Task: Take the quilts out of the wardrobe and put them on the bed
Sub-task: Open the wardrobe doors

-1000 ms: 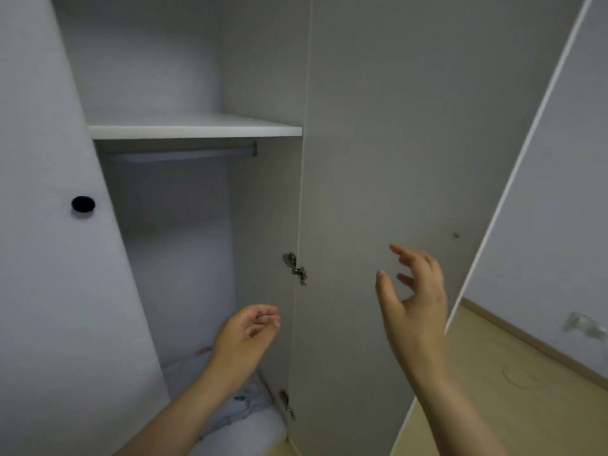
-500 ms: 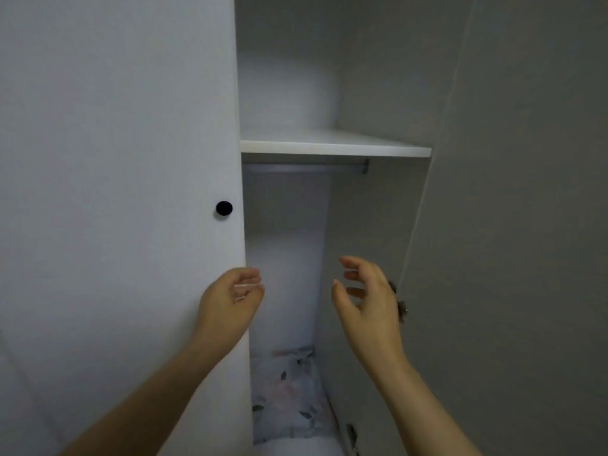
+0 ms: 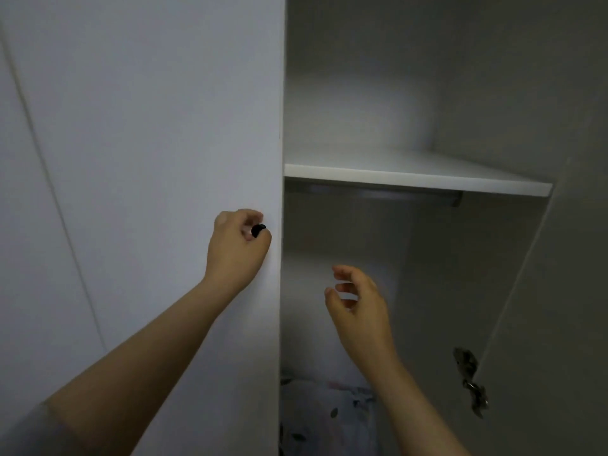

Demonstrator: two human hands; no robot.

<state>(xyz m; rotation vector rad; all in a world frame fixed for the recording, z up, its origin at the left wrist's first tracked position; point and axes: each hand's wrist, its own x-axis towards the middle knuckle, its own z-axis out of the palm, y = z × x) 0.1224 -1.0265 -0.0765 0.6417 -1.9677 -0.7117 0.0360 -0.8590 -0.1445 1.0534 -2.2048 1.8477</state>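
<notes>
Two hands: left hand (image 3: 235, 248) pinches the small round black knob (image 3: 258, 230) of the white left wardrobe door (image 3: 148, 159); right hand (image 3: 358, 304) hangs inside the opening, holding nothing, fingers loosely curled.
Quilt: pale folded fabric quilt with a leaf-and-flower print (image 3: 316, 413), low on the wardrobe floor, partly hidden by the door edge and the right forearm.
Above it: white shelf (image 3: 411, 176) and grey hanging rail (image 3: 378, 194).
Handling (a judgement): soft, bulky, light for its bulk, not fragile; likely to sag and unfold if lifted by one edge.
Hold: both hands under the fold, arms wide (the left door probably needs opening first).
Count of quilts: cannot tell.
</notes>
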